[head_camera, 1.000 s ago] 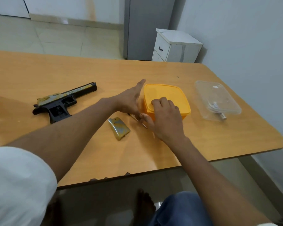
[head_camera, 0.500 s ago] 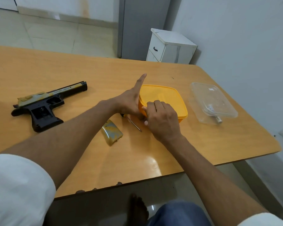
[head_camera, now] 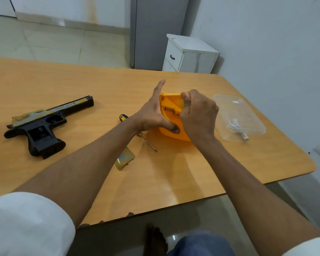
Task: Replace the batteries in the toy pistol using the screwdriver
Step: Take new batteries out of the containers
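Note:
A black and gold toy pistol lies on its side at the table's left, its grip open with no cover. The loose gold grip cover rests near my left forearm. A screwdriver with a yellow-black handle lies under that forearm, tip toward me. My left hand grips the left side of an orange lidded box, thumb under it. My right hand clasps the box's lid from the right. The box is tilted up off the table.
A clear plastic container with small items inside sits right of the box, near the table's right edge. A white bedside cabinet stands beyond the far edge. My knee and foot show below the near edge.
The orange box was flat on the table with my hands on its lid; now both hands have tipped it up on edge. The view shifted slightly.

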